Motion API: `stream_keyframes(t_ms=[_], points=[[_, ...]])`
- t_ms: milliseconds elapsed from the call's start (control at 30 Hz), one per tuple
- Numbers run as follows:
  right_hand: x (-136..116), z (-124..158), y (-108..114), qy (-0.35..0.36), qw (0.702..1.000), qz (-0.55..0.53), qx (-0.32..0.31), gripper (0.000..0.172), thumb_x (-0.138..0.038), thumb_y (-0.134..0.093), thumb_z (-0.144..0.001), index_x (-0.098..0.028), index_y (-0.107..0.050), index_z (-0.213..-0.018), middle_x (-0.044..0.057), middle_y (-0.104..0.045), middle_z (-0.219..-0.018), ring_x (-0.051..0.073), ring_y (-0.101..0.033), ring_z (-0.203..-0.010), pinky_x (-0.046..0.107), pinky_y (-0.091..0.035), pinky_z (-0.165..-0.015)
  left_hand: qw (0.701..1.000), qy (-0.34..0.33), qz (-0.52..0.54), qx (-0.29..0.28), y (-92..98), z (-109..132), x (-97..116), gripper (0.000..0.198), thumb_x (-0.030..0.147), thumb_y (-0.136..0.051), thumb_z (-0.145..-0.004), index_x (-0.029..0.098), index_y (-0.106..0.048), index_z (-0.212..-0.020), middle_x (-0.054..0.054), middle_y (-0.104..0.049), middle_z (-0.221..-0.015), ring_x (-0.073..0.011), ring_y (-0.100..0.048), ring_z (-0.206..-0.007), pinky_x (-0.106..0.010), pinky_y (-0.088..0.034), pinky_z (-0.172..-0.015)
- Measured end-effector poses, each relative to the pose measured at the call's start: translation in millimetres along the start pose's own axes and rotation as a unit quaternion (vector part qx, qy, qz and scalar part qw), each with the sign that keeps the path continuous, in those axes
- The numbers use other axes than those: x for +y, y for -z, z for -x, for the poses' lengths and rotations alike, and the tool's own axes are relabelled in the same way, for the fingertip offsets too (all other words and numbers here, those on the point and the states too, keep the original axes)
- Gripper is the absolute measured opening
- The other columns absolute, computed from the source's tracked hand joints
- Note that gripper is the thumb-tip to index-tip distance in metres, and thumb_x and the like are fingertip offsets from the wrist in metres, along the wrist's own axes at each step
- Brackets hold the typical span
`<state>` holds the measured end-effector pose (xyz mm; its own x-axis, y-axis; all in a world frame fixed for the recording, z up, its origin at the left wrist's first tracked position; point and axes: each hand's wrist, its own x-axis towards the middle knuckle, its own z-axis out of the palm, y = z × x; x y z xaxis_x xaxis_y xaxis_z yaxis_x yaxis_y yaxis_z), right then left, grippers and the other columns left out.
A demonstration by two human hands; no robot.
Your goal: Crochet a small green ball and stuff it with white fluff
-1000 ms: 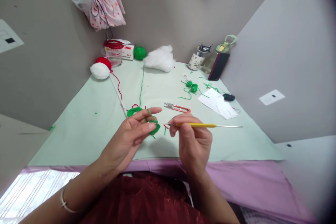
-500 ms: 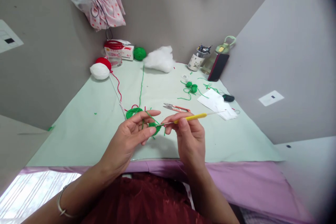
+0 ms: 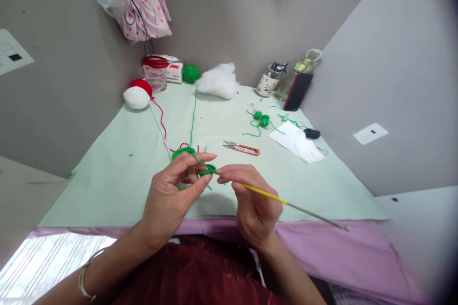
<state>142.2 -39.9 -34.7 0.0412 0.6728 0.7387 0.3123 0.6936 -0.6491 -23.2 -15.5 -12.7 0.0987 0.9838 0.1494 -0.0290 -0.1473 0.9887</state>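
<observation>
Between the thumb and fingers of my left hand [image 3: 175, 190] is a small green crochet piece [image 3: 206, 170]. Green yarn passes over the raised index finger of that hand. My right hand [image 3: 255, 205] grips a crochet hook [image 3: 266, 194] by its yellow handle, and the hook's tip meets the green piece. The free metal end of the hook slants down to the right. Just behind my left hand lies a loose coil of green yarn [image 3: 183, 152], with bits of red yarn beside it. Orange-handled thread snips [image 3: 243, 148] rest on the table beyond my right hand.
White and red yarn balls [image 3: 136, 97] sit at the back left. A green yarn ball [image 3: 191, 73] and white stuffing [image 3: 218, 81] lie by the wall. To the right are small green pieces [image 3: 264, 120], white paper [image 3: 296, 143], a pen cup [image 3: 268, 82] and a phone [image 3: 298, 92].
My right hand has turned and dropped slightly, swinging the hook's free end down and to the right. The green piece has tilted in my left hand, showing its edge.
</observation>
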Motion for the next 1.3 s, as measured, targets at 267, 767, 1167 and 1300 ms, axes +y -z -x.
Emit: stream_keyframes(t_ms=[267, 767, 1167, 1300], points=[[8.2, 2.9, -2.5, 0.092, 0.988, 0.126, 0.021, 0.033, -0.009, -0.061, -0.1, -0.027, -0.075, -0.124, 0.007, -0.076, -0.105, 0.021, -0.074, -0.097, 0.034, -0.063, -0.078, 0.935, 0.219, 0.266, -0.085, -3.2, -7.1, 0.6, 0.043, 0.027, -0.089, -0.081, 0.029, -0.08, -0.124, 0.006, -0.054, -0.073, 0.0007, -0.027, -0.048, -0.014, -0.021, -0.044], [4.9, -11.7, -3.1, -0.186, 0.957, -0.215, 0.055, 0.019, -0.029, -0.061, -0.105, -0.027, -0.08, -0.103, 0.002, -0.08, -0.096, 0.013, -0.07, -0.076, 0.029, -0.058, -0.072, 0.96, 0.183, 0.191, -0.094, 0.5, -5.3, 0.2, 0.04, 0.036, -0.085, -0.085, 0.032, -0.079, -0.123, 0.0, -0.059, -0.097, -0.0048, -0.034, -0.06, -0.021, -0.024, -0.052], [-6.1, -10.2, 5.4, -0.025, 0.999, -0.027, -0.001, 0.024, -0.014, -0.054, -0.105, -0.025, -0.074, -0.112, 0.004, -0.078, -0.098, 0.016, -0.073, -0.087, 0.032, -0.061, -0.079, 0.982, 0.113, 0.146, -0.051, 1.3, -3.7, -7.1, 0.031, 0.032, -0.087, -0.085, 0.033, -0.082, -0.116, 0.002, -0.062, -0.089, -0.0082, -0.046, -0.072, -0.02, -0.04, -0.069], [-3.7, -1.9, 1.2, 0.09, 0.985, 0.141, -0.032, 0.027, -0.011, -0.059, -0.101, -0.022, -0.073, -0.12, 0.009, -0.078, -0.104, 0.02, -0.074, -0.095, 0.034, -0.063, -0.08, 0.989, 0.088, 0.12, -0.027, -2.2, -0.1, -8.5, 0.032, 0.029, -0.088, -0.085, 0.035, -0.081, -0.116, 0.003, -0.061, -0.086, -0.007, -0.046, -0.069, -0.018, -0.043, -0.07]])
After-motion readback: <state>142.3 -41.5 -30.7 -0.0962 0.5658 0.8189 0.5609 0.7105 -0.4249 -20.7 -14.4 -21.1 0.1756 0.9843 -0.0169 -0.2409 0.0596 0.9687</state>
